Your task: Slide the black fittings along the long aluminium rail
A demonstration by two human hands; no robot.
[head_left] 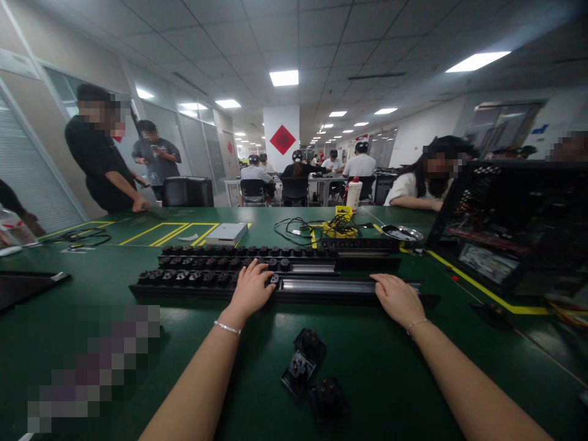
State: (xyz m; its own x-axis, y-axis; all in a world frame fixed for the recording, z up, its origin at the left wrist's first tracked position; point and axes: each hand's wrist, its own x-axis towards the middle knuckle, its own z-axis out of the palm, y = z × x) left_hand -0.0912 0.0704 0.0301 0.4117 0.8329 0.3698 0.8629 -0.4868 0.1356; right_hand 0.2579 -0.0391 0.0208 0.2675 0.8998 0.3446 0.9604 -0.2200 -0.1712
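Note:
A long black rail (328,285) lies across the green table, its left part filled with a row of black round modules (195,277). My left hand (252,288) rests on the last modules of that row, fingers bent around a module (274,280) beside the bare silvery channel. On the rail's right part is my right hand (399,298), its fingers together against the edge. Behind it lie further rails with modules (220,251). Three loose black modules, one of them (328,395) nearest to me, lie between my forearms with their pins up.
An open black computer case (496,226) stands at the right. Behind the rails are a light grey box (226,234), black cables, a yellow holder (340,228) and a metal dish (402,233). Several people stand or sit around.

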